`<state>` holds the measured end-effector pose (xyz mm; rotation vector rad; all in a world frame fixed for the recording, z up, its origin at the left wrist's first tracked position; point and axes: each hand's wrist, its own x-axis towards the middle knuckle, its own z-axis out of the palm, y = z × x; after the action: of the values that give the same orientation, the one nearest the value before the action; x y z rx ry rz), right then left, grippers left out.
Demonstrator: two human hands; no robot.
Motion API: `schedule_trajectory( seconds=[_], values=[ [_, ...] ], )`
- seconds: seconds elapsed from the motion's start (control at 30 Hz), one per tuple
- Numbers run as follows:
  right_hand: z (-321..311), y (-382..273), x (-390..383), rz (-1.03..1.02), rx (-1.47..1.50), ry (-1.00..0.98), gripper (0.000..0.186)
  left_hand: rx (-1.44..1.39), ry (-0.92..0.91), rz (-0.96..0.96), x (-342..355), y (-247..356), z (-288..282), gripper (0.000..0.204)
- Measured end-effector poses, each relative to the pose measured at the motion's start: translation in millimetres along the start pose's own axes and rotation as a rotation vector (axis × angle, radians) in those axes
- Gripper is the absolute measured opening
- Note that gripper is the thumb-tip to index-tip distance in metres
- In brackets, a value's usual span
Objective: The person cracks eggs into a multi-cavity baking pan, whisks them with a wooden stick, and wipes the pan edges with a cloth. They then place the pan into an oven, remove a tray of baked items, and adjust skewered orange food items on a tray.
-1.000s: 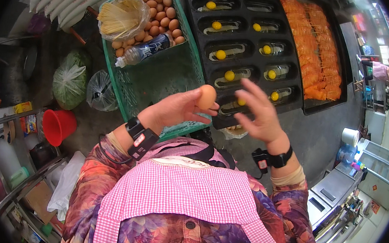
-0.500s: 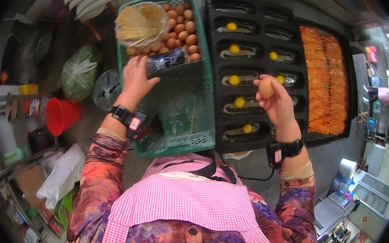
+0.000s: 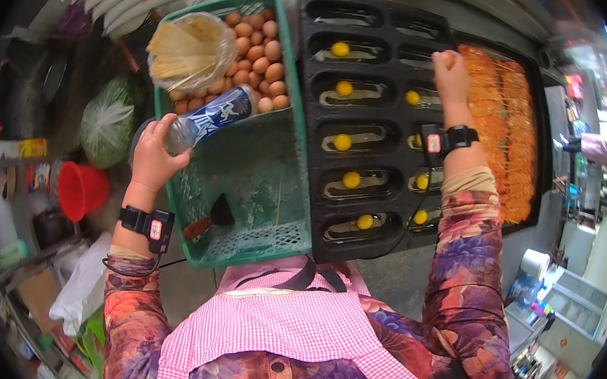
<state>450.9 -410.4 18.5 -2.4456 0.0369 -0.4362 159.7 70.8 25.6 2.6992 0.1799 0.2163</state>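
- The right hand (image 3: 451, 79) was curled round an egg (image 3: 447, 59), mostly hidden by its fingers; this rounded hold was likely chosen to spread pressure over a thin shell.
- The left hand (image 3: 157, 157) was at the left rim of the crate (image 3: 247, 169), thumb and fingers parted about the clear end of a bottle (image 3: 219, 114); whether they gripped it, I could not tell.
- The bottle lay aslant along the border of the spare eggs (image 3: 258, 53); it perhaps helped stop them rolling nearer.
- A bag of sticks (image 3: 189, 50) rested beside them, probably to save room; a scraper (image 3: 219, 213) lay near the crate's near end.
- The tray (image 3: 318, 246) stood just right of the crate, perhaps for a short reach; its hollows held the yolks (image 3: 342, 142) apart.
- The held egg was over the tray's far right part, well apart from the left hand; the spare eggs lay between the hands, touching neither.
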Motion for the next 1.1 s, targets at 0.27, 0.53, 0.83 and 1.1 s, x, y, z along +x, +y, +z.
schedule_trajectory(
  seconds=[0.27, 0.53, 0.83, 1.1],
  values=[
    [34.4, 33.1, 15.0, -0.117, -0.297, -0.209, 0.045, 0.048, -0.370, 0.037, -60.6, -8.0, 3.3, 0.060],
    [35.4, 30.7, 22.7, 0.139, 0.487, -0.260, 0.040, 0.411, -0.633, 0.124, -61.3, -8.6, 24.8, 0.059],
    [37.2, 29.8, 32.0, -0.046, -0.012, -0.167, 0.041, 0.174, -0.520, -0.062, -14.5, 5.7, 41.2, 0.052],
    [13.8, -5.1, 37.6, -0.371, -0.303, 0.160, 0.040, 0.294, -0.360, -0.392, 59.8, 10.6, 129.7, 0.049]
  ],
)
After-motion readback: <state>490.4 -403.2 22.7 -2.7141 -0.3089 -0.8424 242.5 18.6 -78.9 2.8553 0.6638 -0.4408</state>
